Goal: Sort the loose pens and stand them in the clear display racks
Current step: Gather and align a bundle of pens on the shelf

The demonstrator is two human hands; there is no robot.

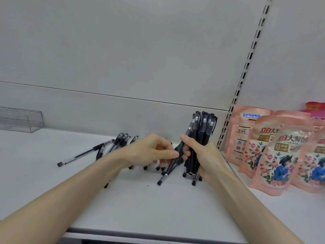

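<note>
The right hand point(204, 154) is closed round a bundle point(200, 141) of black pens, held nearly upright just above the shelf point(123, 199) — caps at 12 o'clock, tips at 6. The left hand point(151, 150) sits just beside it at 9 o'clock, thumb and fingers pinched on one pen point(169, 169) that slants from the bundle down toward 7 o'clock, its lower end close to the shelf.

Behind and under the left hand, more loose pens point(121, 140) lie on the shelf in a rough fan; one point(84, 153) lies apart at their 8 o'clock side, pointing at 8. How many are hidden under the hand cannot be told.

A clear rack point(21, 120) stands well apart at the shelf's far left, at about 9 o'clock from the hands, against the back panel; no pens show in it.

At 3 o'clock of the right hand, pink pouches point(270, 152) stand in rows past a slotted upright point(246, 71).
</note>
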